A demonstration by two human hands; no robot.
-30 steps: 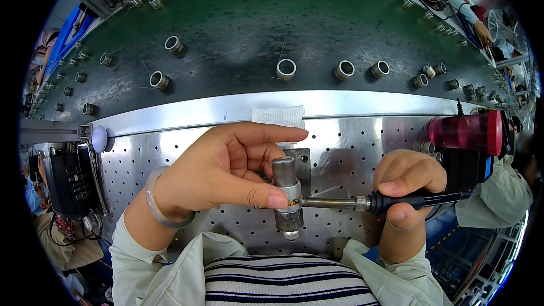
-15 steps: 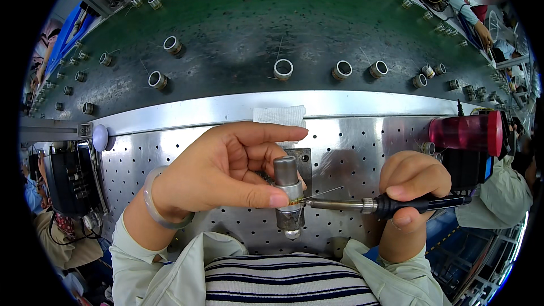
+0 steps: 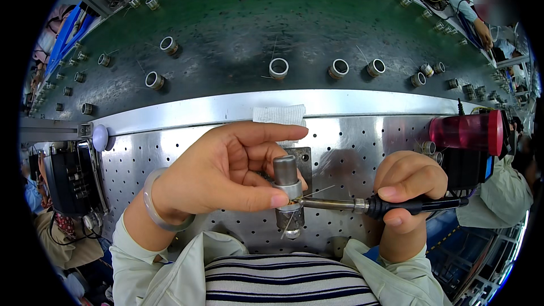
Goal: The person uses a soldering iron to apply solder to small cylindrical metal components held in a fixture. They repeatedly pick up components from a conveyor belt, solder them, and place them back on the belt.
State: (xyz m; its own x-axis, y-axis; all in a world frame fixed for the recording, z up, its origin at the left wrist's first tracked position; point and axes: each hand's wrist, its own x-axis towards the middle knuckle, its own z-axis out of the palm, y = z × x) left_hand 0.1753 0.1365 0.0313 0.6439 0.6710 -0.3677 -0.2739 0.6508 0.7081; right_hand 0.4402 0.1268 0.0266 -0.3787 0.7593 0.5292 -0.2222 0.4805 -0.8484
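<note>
My left hand (image 3: 226,173) pinches a small grey metal cylinder part (image 3: 288,184) with thin wire leads, holding it upright over the perforated steel bench (image 3: 170,153). My right hand (image 3: 408,187) grips the black handle of a soldering iron (image 3: 362,205) that lies level, its tip touching the cylinder's middle from the right. A pale bangle sits on my left wrist. Thin wires stick out below and beside the part.
A green conveyor belt (image 3: 238,28) carries several short metal ring parts (image 3: 279,68) beyond a shiny rail. A folded white tissue (image 3: 280,114) lies on the rail. A red cylinder tool (image 3: 466,131) stands at right, a black device (image 3: 71,178) at left. Another person's arm reaches in top right.
The soldering iron tip has stayed at the cylinder while my right hand shifted slightly. My left hand keeps its grip with little movement.
</note>
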